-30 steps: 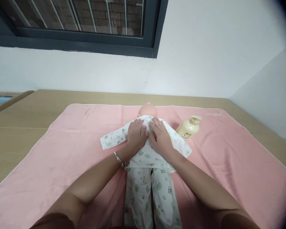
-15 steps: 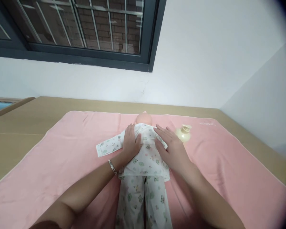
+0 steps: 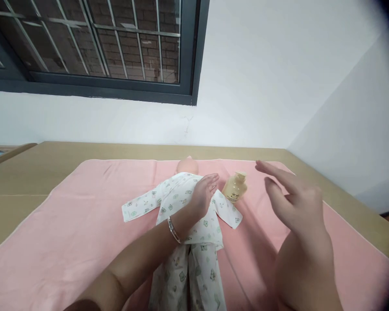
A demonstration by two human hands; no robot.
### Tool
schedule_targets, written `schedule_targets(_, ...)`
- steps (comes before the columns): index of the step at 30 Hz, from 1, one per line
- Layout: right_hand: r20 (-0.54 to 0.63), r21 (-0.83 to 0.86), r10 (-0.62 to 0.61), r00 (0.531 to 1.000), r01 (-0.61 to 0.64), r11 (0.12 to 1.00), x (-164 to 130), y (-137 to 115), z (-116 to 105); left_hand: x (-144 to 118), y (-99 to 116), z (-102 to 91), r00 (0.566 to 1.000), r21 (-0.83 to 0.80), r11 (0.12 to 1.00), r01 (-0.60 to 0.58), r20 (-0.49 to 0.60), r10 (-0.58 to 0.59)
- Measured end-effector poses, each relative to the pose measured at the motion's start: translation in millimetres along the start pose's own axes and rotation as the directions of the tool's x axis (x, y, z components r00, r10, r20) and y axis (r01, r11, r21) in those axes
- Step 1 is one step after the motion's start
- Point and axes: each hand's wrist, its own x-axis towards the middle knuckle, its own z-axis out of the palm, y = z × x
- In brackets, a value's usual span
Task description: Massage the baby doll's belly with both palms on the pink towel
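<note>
A doll with a bare head (image 3: 187,166) lies on a pink blanket, its head at the far end. It wears a white printed long-sleeved top (image 3: 175,198) and matching trousers (image 3: 204,276). My left hand (image 3: 204,196), with a bracelet on its wrist, is over the top's right half, fingers stretched out and holding nothing; whether it touches the cloth I cannot tell. My right hand (image 3: 293,201) is raised in the air to the right, fingers extended. Between my hands, near the doll's right sleeve, is a yellowish bottle (image 3: 236,188), slightly tilted.
The pink blanket (image 3: 94,242) covers much of the wooden surface (image 3: 22,181). Behind it rises a white wall (image 3: 246,86), with a dark-framed barred window (image 3: 194,52) at upper left. Another wall (image 3: 359,142) stands on the right.
My right hand has lifted off the doll and moved right. My left hand has slid from the left sleeve to the right side. The right sleeve now lies spread out, and the bottle shows its label.
</note>
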Motion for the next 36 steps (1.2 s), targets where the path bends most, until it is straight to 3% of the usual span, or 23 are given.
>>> schedule_targets(3,-0.139,-0.038,0.027,0.99,-0.032,0.999,3.5,10.9,-3.7,16.2,-5.7,12.2,0.973,-0.354,0.911,0.213,-0.004,-0.23)
schedule_targets(5,-0.121,-0.029,0.043,0.992,-0.047,0.998,4.9,16.1,-2.9,21.3,-5.6,18.9,0.955,-0.475,0.834,0.281,0.052,-0.292)
schedule_targets(7,-0.05,-0.004,0.066,0.997,-0.066,0.998,6.2,20.3,1.3,23.0,-4.0,24.2,0.954,-0.509,0.811,0.288,0.083,-0.287)
schedule_targets(11,0.151,-0.053,0.117,0.982,-0.111,0.992,11.6,25.9,19.7,25.5,-2.7,28.7,0.962,-0.514,0.816,0.263,0.079,-0.26)
schedule_targets(16,0.381,-0.3,0.242,0.892,-0.128,0.945,19.2,26.0,44.4,33.0,-5.3,25.6,0.969,-0.486,0.839,0.244,0.095,-0.226)
schedule_targets(23,0.45,-0.267,0.235,0.862,-0.121,0.956,18.8,31.6,50.4,41.2,-7.9,25.1,0.96,-0.43,0.859,0.278,0.117,-0.253)
schedule_targets(29,0.431,-0.216,0.311,0.847,-0.238,0.947,20.8,37.1,41.7,39.8,-8.9,27.1,0.968,-0.484,0.838,0.25,0.135,-0.211)
schedule_targets(36,0.421,-0.203,0.395,0.816,-0.34,0.918,21.6,44.1,45.0,37.0,-9.0,35.1,0.974,-0.409,0.884,0.226,0.086,-0.21)
